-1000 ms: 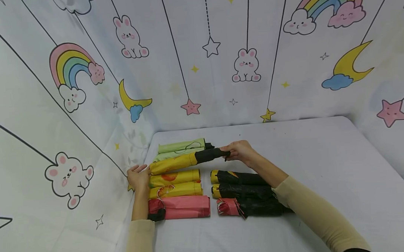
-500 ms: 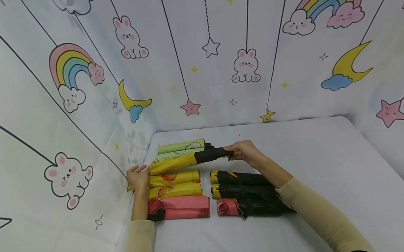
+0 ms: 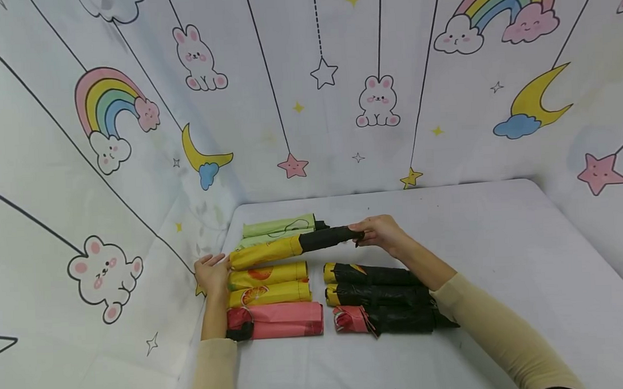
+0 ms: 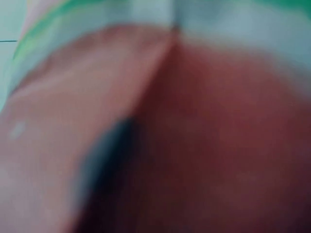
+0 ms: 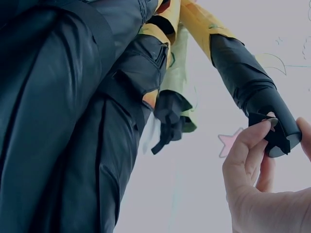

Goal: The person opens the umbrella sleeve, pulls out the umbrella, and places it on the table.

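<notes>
A thin roll of yellow fabric with a black end (image 3: 264, 252) slants across the table, its black end higher. My right hand (image 3: 382, 233) pinches the tip of this black end; in the right wrist view a small round snap-like piece shows at the fingertips (image 5: 265, 127). My left hand (image 3: 213, 275) is at the yellow end and seems to pinch it; its fingertips are partly hidden. Two yellow rolls with orange-slice prints (image 3: 268, 274) lie just below. The left wrist view is a reddish blur.
Two pale green rolls (image 3: 279, 225) lie behind. A pink roll (image 3: 287, 320) lies at the front left. To its right are two black rolls with yellow ends (image 3: 377, 292) and a black-and-pink roll (image 3: 403, 319). A white printed curtain (image 3: 267, 104) stands behind the table.
My right hand has slid slightly to the right, with more of the black end showing. My left hand and the other rolls stay in place.
</notes>
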Demonstrator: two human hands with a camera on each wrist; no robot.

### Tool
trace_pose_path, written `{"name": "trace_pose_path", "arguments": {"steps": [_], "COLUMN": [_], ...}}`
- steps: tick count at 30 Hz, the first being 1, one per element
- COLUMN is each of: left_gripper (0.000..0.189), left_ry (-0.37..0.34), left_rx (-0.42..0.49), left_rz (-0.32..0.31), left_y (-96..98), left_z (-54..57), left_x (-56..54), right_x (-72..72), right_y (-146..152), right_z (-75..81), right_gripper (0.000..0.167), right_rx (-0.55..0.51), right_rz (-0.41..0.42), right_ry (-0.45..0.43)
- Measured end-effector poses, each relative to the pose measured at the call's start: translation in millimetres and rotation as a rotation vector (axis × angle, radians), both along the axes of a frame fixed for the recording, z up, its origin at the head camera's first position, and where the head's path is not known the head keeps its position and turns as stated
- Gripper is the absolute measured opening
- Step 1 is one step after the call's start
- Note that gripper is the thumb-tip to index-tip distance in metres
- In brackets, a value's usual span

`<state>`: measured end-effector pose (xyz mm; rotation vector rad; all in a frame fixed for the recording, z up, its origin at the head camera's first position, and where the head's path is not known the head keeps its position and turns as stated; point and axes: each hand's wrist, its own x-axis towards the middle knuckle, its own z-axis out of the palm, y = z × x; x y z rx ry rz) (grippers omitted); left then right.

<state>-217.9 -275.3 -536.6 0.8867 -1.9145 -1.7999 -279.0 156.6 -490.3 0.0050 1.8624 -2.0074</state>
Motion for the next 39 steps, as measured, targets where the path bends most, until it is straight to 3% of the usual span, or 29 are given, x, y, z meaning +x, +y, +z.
{"name": "trace_pose_path", "arguments": {"steps": [11, 39], "left_gripper": [0.065, 0.069], "left_ry": [-0.017, 0.021], "left_rx": [-0.043, 0.011], "left_rz": [0.019, 0.009], "left_y": [-1.0, -3.4], "left_z": [-1.2, -3.4], "left_x": [-0.5, -2.1], "right_x": [4.7, 11.9], "right_y": [13, 40], "right_z": [4.2, 2.6], "right_gripper": [0.034, 0.021], "right_rx": [-0.014, -0.027], "right_rz": [-0.004, -0.031], "right_ry": [0.004, 0.004]}}
